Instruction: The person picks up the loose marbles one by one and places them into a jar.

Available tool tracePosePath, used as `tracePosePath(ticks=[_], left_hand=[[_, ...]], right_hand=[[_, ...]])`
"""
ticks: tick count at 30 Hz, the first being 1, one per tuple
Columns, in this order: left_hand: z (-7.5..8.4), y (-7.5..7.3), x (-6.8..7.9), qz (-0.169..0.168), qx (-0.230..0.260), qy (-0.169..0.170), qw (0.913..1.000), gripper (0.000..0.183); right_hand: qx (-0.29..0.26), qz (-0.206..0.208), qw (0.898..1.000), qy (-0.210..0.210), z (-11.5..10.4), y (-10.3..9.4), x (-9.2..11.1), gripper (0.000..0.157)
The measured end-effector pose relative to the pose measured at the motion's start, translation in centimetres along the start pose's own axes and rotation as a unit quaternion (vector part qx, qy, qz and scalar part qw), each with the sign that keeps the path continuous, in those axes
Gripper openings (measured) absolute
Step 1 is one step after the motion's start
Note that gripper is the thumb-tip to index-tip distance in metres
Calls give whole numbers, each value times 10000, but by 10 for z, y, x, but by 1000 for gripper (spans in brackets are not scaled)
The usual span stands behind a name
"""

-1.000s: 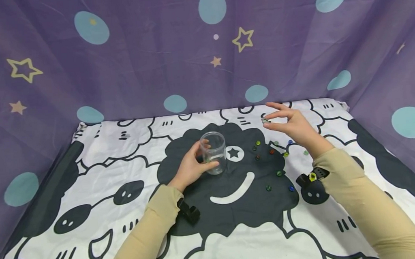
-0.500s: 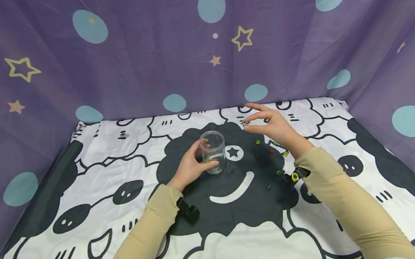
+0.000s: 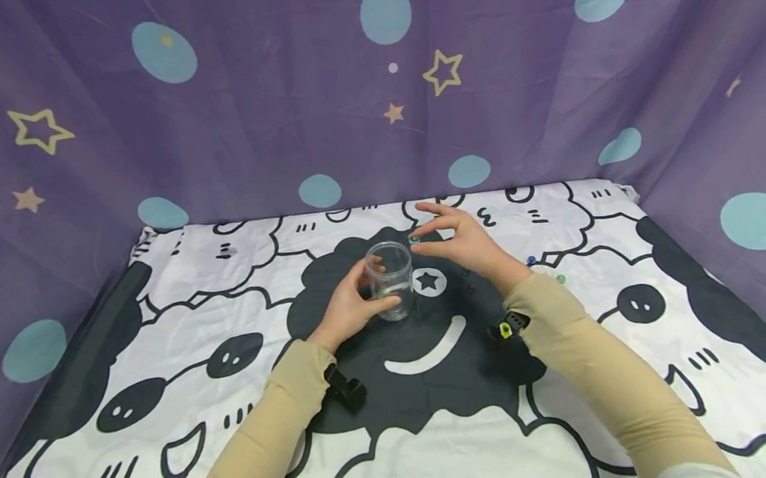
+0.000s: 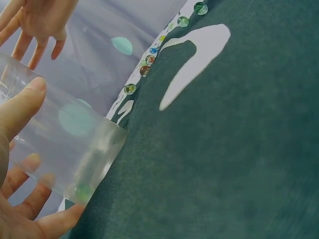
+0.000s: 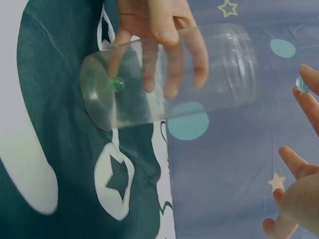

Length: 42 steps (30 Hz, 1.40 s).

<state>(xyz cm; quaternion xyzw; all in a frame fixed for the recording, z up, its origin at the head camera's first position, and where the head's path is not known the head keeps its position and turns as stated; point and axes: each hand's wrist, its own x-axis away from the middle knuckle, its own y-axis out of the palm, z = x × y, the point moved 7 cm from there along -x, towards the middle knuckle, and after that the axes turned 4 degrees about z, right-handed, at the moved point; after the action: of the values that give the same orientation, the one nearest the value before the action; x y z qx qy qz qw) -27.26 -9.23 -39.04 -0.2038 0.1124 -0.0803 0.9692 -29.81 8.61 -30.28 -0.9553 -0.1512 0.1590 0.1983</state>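
Observation:
A clear plastic jar [image 3: 400, 286] stands upright on the dark patch of the cloth, its top uncovered. My left hand [image 3: 354, 305] grips it from the left, thumb in front and fingers behind. Inside, at the bottom, lies a green marble [image 5: 117, 84]. Just right of the jar's rim and slightly above it, my right hand [image 3: 460, 240] pinches a pale bluish marble [image 5: 302, 84] between thumb and index finger, the other fingers spread. In the left wrist view, several loose marbles, among them a green marble [image 4: 201, 8], lie on the cloth.
The printed cloth [image 3: 237, 445] covers the table, with a purple curtain [image 3: 245, 115] behind and at the sides. Right of the jar, a blue marble [image 3: 531, 260] and a pale green marble [image 3: 560, 279] show near my right forearm, which hides other marbles.
My right hand has moved left with the pinched marble, from above the scattered marbles to beside the jar's rim. The left hand and jar have stayed in place.

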Motion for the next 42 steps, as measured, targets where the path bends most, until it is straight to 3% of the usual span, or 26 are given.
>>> tracePosePath(ticks=[7,18,27,42], left_hand=[[1,1,2,-15,-84,-83,9999,67],[2,1,2,-42,-73,-84,9999,69],[1,0,1,11,-83,-161,9998,67],[2,0,3,46,65,-142,9999,66]], right_hand=[[158,-132,9998,-1,4,17,-5,27],[468,-253,9985,109,6,24,-8,28],[163,-193,9995,164,4,17,-6,30],[345,-259,9990,111,3,-9,5,32]])
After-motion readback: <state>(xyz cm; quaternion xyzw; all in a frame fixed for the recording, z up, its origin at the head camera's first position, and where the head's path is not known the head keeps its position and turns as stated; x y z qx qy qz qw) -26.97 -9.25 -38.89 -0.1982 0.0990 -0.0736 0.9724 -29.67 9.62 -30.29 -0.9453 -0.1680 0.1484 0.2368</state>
